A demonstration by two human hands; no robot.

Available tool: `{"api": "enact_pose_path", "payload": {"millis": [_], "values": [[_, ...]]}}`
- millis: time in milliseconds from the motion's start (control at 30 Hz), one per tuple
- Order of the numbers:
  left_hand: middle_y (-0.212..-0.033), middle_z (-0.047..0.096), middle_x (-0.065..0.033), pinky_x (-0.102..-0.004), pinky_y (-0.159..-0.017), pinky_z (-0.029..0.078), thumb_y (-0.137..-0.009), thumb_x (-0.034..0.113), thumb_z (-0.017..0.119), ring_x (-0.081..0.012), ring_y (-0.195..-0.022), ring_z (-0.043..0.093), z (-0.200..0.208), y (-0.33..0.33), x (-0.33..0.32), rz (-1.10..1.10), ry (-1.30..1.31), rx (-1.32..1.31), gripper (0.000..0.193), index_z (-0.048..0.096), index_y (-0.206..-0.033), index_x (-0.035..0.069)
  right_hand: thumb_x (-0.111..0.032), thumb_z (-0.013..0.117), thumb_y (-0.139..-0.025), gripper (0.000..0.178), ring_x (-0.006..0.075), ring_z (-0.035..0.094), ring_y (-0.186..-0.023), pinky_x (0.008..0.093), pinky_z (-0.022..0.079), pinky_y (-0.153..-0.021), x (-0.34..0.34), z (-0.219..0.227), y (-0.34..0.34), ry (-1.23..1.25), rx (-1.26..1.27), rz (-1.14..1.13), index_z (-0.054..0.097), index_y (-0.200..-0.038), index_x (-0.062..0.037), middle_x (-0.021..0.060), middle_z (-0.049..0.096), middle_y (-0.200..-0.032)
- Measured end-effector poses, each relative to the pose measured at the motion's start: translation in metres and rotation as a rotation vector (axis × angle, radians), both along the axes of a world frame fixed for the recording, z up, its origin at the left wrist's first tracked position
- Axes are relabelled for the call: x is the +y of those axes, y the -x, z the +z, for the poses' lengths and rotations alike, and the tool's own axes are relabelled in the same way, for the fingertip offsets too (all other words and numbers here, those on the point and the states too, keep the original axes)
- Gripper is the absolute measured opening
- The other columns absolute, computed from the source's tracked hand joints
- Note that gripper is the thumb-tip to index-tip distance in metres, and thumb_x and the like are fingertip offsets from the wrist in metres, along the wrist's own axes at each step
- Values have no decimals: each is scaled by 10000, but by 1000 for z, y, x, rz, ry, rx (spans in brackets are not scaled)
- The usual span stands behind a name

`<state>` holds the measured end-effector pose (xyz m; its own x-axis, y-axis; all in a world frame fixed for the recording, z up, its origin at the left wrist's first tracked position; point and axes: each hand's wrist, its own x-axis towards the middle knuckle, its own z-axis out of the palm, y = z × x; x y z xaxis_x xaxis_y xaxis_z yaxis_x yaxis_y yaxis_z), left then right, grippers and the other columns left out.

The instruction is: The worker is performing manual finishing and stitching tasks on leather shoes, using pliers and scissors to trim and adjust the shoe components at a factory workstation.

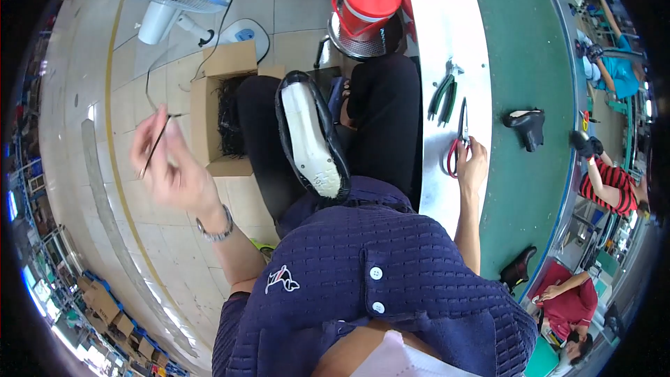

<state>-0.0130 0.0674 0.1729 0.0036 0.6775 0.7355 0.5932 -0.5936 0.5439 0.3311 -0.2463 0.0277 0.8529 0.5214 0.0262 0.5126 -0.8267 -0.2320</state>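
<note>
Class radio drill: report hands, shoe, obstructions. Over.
Left hand raised, pinching dark strip. Right hand touching red-handled scissors. Black shoe on lap, underside up. Pliers nearby, possible snag.

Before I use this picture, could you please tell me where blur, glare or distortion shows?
In the head view, the left hand is blurred, likely by motion; the black shoe and scissors look fairly sharp; the pale worktop has a bright sheen; fisheye distortion bows the edge of the green table.
</note>
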Motion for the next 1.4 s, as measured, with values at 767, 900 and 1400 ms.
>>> {"api": "enact_pose_path", "payload": {"millis": [767,900,1400], "values": [[-1076,646,-207,-402,-893,469,-857,345,651,-325,-988,609,-108,-158,61,-1148,621,462,540,540,-1309,71,-125,636,-881,612,123,593,-865,282,438,-842,124,88,-22,-546,976,-101,385,-1433,-42,68,668,-959],[-914,660,-210,-447,-802,487,-895,307,604,-344,-862,635,-90,-166,66,-1020,715,503,389,607,-1188,51,-91,573,-919,673,135,608,-966,273,427,-910,126,113,-12,-344,1128,196,225,-1487,5,98,692,-1021],[-1239,565,-166,-406,-975,400,-704,179,799,-332,-1116,541,-88,-144,-22,-792,455,535,810,401,-1384,-6,-99,526,-948,640,119,602,-734,287,551,-641,210,133,16,142,1295,548,196,-1497,-106,58,570,-915]]}}
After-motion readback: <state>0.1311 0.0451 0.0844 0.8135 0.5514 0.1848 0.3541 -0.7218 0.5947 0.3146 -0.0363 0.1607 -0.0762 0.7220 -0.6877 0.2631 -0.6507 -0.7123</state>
